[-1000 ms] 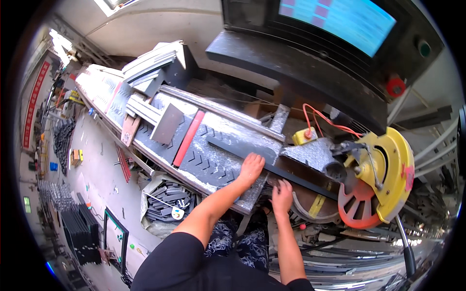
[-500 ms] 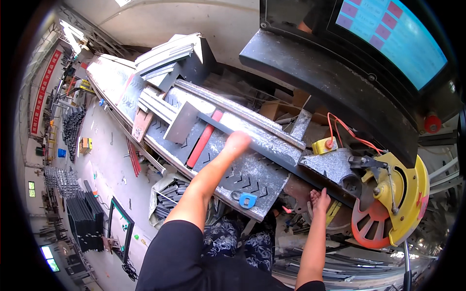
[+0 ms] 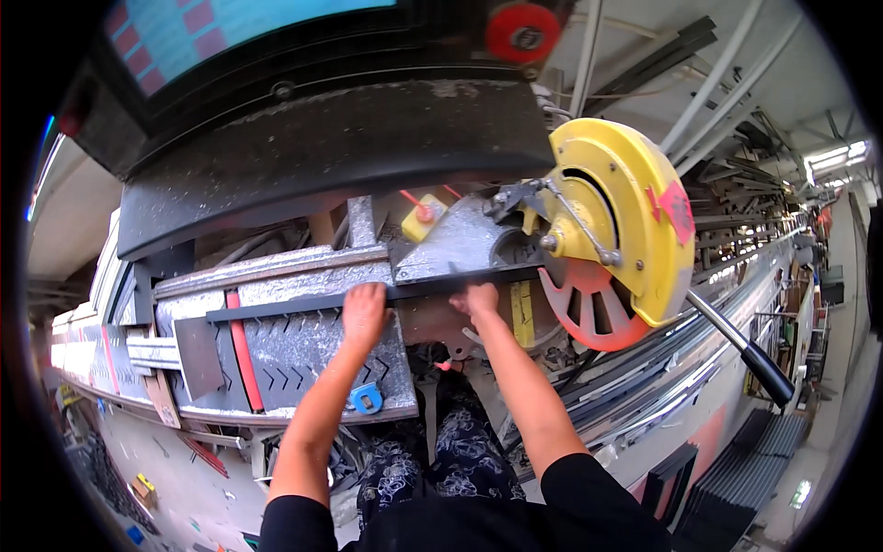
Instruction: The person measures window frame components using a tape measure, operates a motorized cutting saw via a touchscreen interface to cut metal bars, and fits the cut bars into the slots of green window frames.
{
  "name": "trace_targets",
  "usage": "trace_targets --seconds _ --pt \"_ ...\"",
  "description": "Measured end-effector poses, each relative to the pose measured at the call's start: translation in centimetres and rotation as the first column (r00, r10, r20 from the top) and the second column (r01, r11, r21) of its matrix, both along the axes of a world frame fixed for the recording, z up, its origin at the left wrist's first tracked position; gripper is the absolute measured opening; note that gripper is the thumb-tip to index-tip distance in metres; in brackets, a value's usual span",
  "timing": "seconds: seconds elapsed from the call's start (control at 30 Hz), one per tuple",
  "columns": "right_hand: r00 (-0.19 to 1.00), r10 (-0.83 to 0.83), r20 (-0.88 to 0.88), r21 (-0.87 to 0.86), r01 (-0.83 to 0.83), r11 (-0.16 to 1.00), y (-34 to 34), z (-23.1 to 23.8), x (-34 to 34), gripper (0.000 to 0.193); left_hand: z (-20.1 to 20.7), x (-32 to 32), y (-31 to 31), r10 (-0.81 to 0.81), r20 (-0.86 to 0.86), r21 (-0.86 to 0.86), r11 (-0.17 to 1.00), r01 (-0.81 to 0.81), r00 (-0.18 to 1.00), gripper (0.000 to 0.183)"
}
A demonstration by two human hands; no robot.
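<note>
A long dark metal profile (image 3: 303, 305) lies across the grey bed of a cutting saw, its right end by the orange slotted blade guard (image 3: 596, 304). My left hand (image 3: 366, 311) is wrapped over the profile near its middle. Farther right, my right hand (image 3: 478, 302) is closed at the profile's near edge, its fingers partly blurred. Above the guard stands the saw's yellow cover (image 3: 625, 216), with a black-gripped handle (image 3: 765, 373) slanting down to the right. At the profile's left end is a flat upright stop plate (image 3: 200, 357).
A blue tape measure (image 3: 366, 398) lies at the bed's front edge. A red strip (image 3: 243, 354) crosses the bed. Overhead is a black control panel (image 3: 322, 138) with a red knob (image 3: 522, 35). Long metal profiles (image 3: 635, 377) are stacked behind the saw at right.
My view has swung right toward the saw. My right hand, palm up with fingers loose before, is now closed at the profile. The left hand stays on the profile, nearer the right hand.
</note>
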State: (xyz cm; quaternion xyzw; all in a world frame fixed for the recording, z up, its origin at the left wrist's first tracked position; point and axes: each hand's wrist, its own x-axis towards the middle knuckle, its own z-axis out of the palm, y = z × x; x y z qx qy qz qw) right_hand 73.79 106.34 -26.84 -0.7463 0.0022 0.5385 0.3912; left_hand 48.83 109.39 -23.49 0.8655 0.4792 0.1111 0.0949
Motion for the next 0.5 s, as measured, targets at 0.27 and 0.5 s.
trace_targets --seconds 0.27,0.5 --pt "0.969 0.229 0.09 0.17 -0.241 0.956 -2.1 4.3 -0.1 0.021 -3.0 3.0 -0.1 0.032 -0.152 0.127 0.992 -0.013 0.988 0.015" --pt "-0.248 -0.37 0.896 -0.062 -0.892 0.447 -13.3 44.8 5.3 0.033 -4.4 1.9 0.0 0.06 -0.205 0.114 0.993 -0.037 0.977 0.021"
